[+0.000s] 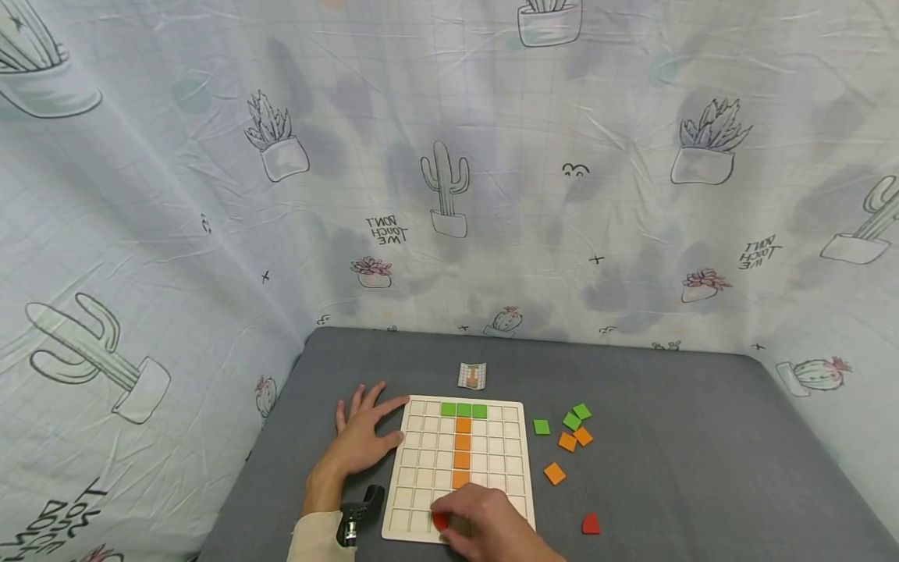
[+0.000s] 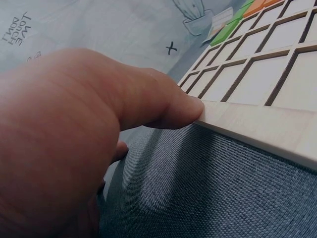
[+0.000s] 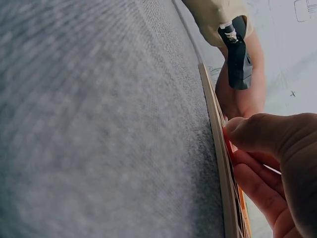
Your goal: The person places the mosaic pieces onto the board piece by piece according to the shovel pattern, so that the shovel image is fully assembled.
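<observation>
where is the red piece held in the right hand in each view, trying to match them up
Head: the red piece is near the bottom edge, about centre, in the right hand.
Left wrist: not in it.
Right wrist: right of centre, between thumb and fingers.
Shared landmark: the wooden grid board, visible in all three views.

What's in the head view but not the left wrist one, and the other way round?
Only the head view shows the right hand pinching a red piece, and the loose tiles. Only the left wrist view clearly shows the weave of the grey tabletop. Both show the left hand touching the board, green tiles and the cactus curtain.
</observation>
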Demonstrator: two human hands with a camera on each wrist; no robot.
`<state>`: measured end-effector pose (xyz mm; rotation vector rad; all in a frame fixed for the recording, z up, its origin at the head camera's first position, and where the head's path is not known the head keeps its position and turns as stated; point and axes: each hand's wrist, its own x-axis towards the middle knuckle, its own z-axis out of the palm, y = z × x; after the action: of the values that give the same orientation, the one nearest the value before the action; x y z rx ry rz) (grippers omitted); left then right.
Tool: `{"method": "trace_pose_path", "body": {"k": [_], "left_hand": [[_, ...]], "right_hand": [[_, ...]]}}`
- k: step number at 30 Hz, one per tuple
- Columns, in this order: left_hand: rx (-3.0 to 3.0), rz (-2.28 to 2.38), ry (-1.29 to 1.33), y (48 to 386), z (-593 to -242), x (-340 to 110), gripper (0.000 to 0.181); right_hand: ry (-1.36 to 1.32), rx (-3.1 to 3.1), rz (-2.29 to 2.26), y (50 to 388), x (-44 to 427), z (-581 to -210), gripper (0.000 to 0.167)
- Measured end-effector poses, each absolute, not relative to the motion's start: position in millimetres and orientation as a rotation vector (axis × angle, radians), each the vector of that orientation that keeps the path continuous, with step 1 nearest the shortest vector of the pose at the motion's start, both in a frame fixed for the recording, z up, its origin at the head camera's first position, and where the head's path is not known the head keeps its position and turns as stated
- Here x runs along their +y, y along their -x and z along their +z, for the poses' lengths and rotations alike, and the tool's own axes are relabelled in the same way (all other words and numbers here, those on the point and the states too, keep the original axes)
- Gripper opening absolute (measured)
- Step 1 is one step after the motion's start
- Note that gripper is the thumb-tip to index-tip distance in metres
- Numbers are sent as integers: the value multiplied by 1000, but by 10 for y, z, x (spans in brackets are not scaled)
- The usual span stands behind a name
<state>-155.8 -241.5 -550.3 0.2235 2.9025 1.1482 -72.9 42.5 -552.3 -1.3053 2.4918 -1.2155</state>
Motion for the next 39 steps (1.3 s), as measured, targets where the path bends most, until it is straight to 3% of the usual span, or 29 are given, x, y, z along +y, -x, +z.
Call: {"method": "trace_pose_path", "body": {"k": [22,39], "left_hand": [[2879,1150,-237,1533,-5511,-2421,59],[2875,1151,-231,1557,-5529,-2417,60]], "right_hand": [[1320,2504,-1247,722,423,-5555,28],[1260,2478,-1463,649,843,-5509,26]]}}
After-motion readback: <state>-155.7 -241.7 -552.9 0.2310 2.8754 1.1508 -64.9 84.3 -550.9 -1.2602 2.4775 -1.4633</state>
